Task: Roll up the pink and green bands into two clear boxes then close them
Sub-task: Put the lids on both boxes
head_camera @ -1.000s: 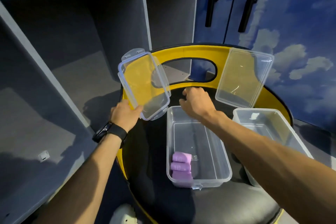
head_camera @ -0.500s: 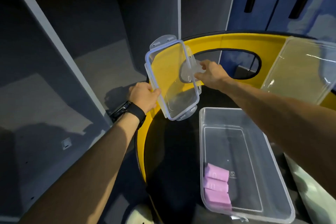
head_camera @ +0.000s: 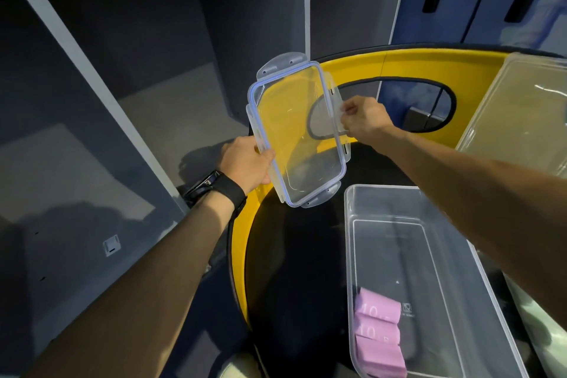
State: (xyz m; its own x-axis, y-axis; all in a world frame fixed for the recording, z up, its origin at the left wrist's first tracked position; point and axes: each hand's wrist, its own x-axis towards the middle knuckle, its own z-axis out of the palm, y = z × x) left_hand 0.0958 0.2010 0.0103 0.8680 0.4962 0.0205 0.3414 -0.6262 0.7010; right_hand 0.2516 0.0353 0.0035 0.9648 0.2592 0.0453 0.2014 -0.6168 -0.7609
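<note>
Overhead, clear lid (head_camera: pixel 296 135) between both grips, left hand (head_camera: pixel 247 163) clasping its edge, right hand (head_camera: pixel 363 121) pinching its side latch.

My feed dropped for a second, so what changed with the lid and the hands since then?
The right hand left the box's far rim, reached up and now pinches the lid by its right-side flap. The left hand still grips the lid's left edge. The pink rolls stay in the open clear box.
</note>
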